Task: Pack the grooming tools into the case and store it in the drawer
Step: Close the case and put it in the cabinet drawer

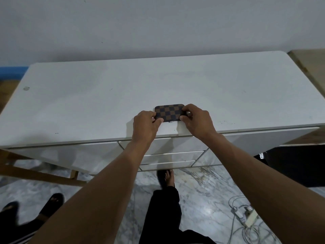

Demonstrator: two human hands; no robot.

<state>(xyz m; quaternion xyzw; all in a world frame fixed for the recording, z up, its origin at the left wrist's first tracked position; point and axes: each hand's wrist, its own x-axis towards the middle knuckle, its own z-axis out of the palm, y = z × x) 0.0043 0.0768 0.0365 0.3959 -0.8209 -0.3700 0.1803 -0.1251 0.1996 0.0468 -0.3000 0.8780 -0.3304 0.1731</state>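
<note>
A small brown-and-black checkered case [169, 112] lies closed on the white dresser top [105, 95], near its front edge. My left hand [146, 124] pinches the case's left end and my right hand [197, 118] pinches its right end. A small metal clasp shows at the case's front edge between my hands. No loose grooming tools are visible. Below the front edge, a stack of white drawers [168, 156] sits shut, partly hidden by my forearms.
A wooden table edge [309, 62] stands at the right of the dresser. On the marble floor lie a power strip with tangled cables [249, 219] at the right, my foot [166, 178] under the dresser, and another person's sandalled feet [51, 205] at the left.
</note>
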